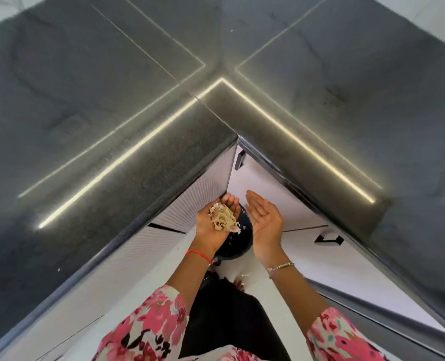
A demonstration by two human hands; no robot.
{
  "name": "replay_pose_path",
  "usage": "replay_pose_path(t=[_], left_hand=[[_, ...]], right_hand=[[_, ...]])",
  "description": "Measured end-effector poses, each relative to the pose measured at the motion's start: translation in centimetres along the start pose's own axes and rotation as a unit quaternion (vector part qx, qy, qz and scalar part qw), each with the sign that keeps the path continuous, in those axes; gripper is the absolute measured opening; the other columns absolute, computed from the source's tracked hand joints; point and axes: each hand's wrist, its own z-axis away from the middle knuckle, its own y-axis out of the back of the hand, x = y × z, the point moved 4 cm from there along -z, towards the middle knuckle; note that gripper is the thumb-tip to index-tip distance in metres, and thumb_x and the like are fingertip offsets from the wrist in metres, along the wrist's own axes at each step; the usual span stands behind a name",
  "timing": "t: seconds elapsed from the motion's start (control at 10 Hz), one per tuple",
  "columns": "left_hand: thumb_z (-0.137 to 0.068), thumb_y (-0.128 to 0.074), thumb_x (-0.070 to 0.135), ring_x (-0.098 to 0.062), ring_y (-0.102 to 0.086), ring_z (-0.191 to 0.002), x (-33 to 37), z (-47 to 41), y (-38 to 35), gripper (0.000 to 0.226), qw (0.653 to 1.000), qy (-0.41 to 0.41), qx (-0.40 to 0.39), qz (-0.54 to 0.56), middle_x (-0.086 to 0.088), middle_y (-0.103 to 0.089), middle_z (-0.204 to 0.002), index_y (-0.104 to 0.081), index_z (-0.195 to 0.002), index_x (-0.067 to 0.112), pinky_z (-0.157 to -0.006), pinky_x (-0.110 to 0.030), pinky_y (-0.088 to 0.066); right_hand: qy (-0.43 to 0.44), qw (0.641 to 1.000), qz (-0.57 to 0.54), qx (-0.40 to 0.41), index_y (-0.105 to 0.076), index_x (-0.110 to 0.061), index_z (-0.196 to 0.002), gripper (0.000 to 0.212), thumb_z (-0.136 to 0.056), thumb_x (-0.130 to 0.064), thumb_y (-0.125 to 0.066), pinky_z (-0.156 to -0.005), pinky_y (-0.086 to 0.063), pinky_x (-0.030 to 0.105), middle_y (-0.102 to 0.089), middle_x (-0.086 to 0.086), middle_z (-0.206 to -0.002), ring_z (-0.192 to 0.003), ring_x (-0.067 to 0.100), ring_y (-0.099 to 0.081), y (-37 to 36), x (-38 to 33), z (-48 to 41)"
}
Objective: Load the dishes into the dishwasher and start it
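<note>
A dark grey speckled stone countertop (86, 126) wrapped round an inside corner, with a white ribbed cabinet door (203, 183) below its left run. The left hand (217, 222), a red thread bracelet (198, 255) at its wrist, lay palm up and cupped, fingers curled round a heap of pale shredded food scraps (224, 218). Beneath both hands stood a round black bin (238, 243) on the floor. The right hand (264, 217) was spread flat, palm up, holding nothing. Further right, a black cabinet handle (329, 239) showed.
</note>
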Motion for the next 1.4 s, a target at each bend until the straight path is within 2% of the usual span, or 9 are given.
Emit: replay_pose_path(t=[0.2, 0.3, 0.8, 0.9, 1.0, 1.1, 1.2, 1.3, 1.4], left_hand=[[-0.094, -0.031, 0.013, -0.018, -0.062, -0.051, -3.3, -4.0, 6.0, 0.051, 0.995, -0.005, 0.097, 0.009, -0.006, -0.062, -0.056, -0.065, -0.058, 0.005, -0.056, -0.021, -0.053], [-0.092, -0.032, 0.015, -0.018, -0.063, -0.051, -5.2, -8.8, 10.0, 0.052, 0.995, -0.007, 0.102, -0.006, -0.006, -0.063, -0.056, -0.068, -0.055, 0.006, -0.067, -0.027, -0.05], [-0.097, -0.034, 0.02, -0.015, -0.059, -0.065, -5.9, -36.7, 29.4, 0.034, 0.972, -0.074, 0.148, -0.166, -0.001, -0.064, -0.064, -0.062, -0.083, 0.008, -0.073, -0.027, -0.044], [-0.091, -0.043, 0.044, -0.019, -0.053, -0.103, -5.7, -39.3, 30.7, 0.047, 0.909, -0.061, 0.18, -0.37, -0.001, -0.062, -0.111, -0.057, -0.123, 0.012, -0.1, -0.031, -0.034], [-0.096, -0.032, 0.046, -0.02, -0.016, -0.141, -5.9, -39.7, 30.9, 0.057, 0.834, -0.052, 0.14, -0.53, -0.001, -0.021, -0.153, -0.024, -0.146, 0.019, -0.117, -0.044, -0.011], [-0.1, -0.028, 0.015, -0.025, -0.017, -0.142, -5.6, -38.4, 29.1, 0.049, 0.682, -0.096, 0.096, -0.719, -0.002, -0.022, -0.152, -0.016, -0.148, 0.021, -0.113, -0.047, -0.022], [-0.096, -0.036, 0.006, -0.013, -0.052, -0.072, -4.6, -35.2, 27.1, 0.054, 0.664, -0.179, 0.072, -0.722, 0.022, -0.043, -0.084, -0.025, -0.146, 0.024, -0.064, -0.022, -0.045], [-0.091, -0.038, -0.005, 0.001, -0.039, -0.06, -3.5, -31.2, 24.3, 0.059, 0.602, -0.207, 0.045, -0.77, 0.021, -0.033, -0.074, -0.029, -0.144, 0.02, -0.059, -0.007, -0.041], [-0.089, -0.036, -0.009, -0.006, -0.046, -0.06, -3.0, -26.0, 20.0, 0.056, 0.59, -0.19, 0.041, -0.784, 0.001, -0.054, -0.079, -0.033, -0.142, 0.01, -0.059, -0.008, -0.039]], right_hand=[[-0.131, 0.989, -0.065, 0.034, -0.063, -0.008, -0.102, 0.033, -0.097, -0.025, -0.035, -0.083, -0.047, 0.027, -0.065, 0.01, -0.105, -0.097, 0.019, -0.062, 3.8, 7.4, -2.2], [-0.145, 0.986, -0.052, 0.057, -0.063, -0.007, -0.106, 0.034, -0.096, -0.028, -0.039, -0.077, -0.047, 0.028, -0.066, 0.01, -0.097, -0.091, 0.02, -0.061, 6.7, 12.1, -5.7], [-0.137, 0.987, 0.075, 0.049, -0.045, -0.007, -0.135, 0.048, -0.1, -0.037, -0.03, -0.105, -0.028, 0.03, -0.042, 0.009, -0.143, -0.132, 0.021, -0.037, 18.6, 34.4, -27.6], [-0.153, 0.977, 0.144, 0.043, -0.036, -0.01, -0.141, 0.052, -0.099, -0.041, -0.03, -0.104, -0.024, 0.025, -0.033, 0.004, -0.148, -0.137, 0.017, -0.029, 18.9, 35.8, -29.9], [-0.182, 0.965, 0.189, 0.025, -0.027, -0.013, -0.145, 0.057, -0.099, -0.046, -0.026, -0.112, -0.016, 0.028, -0.024, 0.002, -0.153, -0.141, 0.015, -0.02, 18.5, 36.1, -30.6], [-0.183, 0.953, 0.241, 0.02, -0.024, -0.012, -0.146, 0.054, -0.101, -0.042, -0.025, -0.112, -0.016, 0.028, -0.021, 0.003, -0.154, -0.141, 0.016, -0.02, 17.9, 34.8, -29.7], [-0.147, 0.937, 0.317, 0.009, -0.027, -0.009, -0.144, 0.049, -0.102, -0.033, -0.026, -0.11, -0.019, 0.027, -0.025, 0.004, -0.152, -0.139, 0.017, -0.024, 17.0, 32.1, -27.6], [-0.117, 0.897, 0.424, -0.031, -0.029, -0.006, -0.143, 0.048, -0.101, -0.03, -0.028, -0.11, -0.02, 0.028, -0.027, 0.007, -0.151, -0.138, 0.019, -0.027, 15.5, 28.7, -25.0], [-0.092, 0.849, 0.516, -0.068, -0.038, -0.003, -0.136, 0.045, -0.1, -0.03, -0.029, -0.102, -0.028, 0.029, -0.036, 0.013, -0.145, -0.132, 0.024, -0.035, 13.2, 24.1, -21.3]])
